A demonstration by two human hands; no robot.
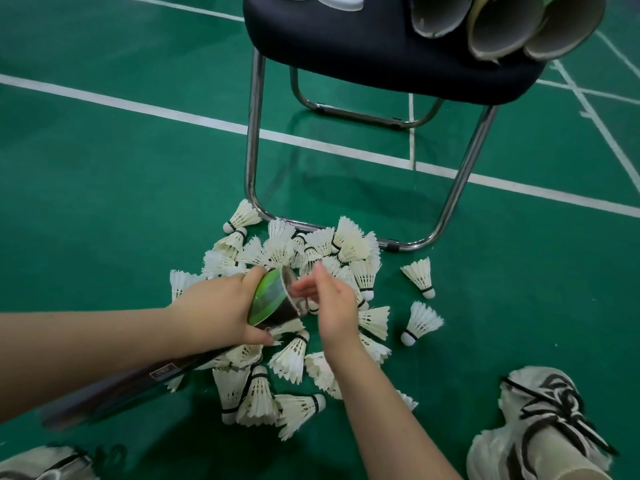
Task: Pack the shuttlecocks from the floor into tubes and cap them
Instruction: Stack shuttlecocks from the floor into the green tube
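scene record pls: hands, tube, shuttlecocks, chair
left hand: grips tube near its open end
right hand: fingers straight at the tube mouth; unclear if holding anything
tube: tilted, near end uncapped
shuttlecocks: loose pile on green floor, by the chair's legs
chair: three open tubes and white discs, likely caps, on seat

Left grip (214, 310) curls round tube (270, 296); right grip (332, 303) open, fingers (303, 289) straight.
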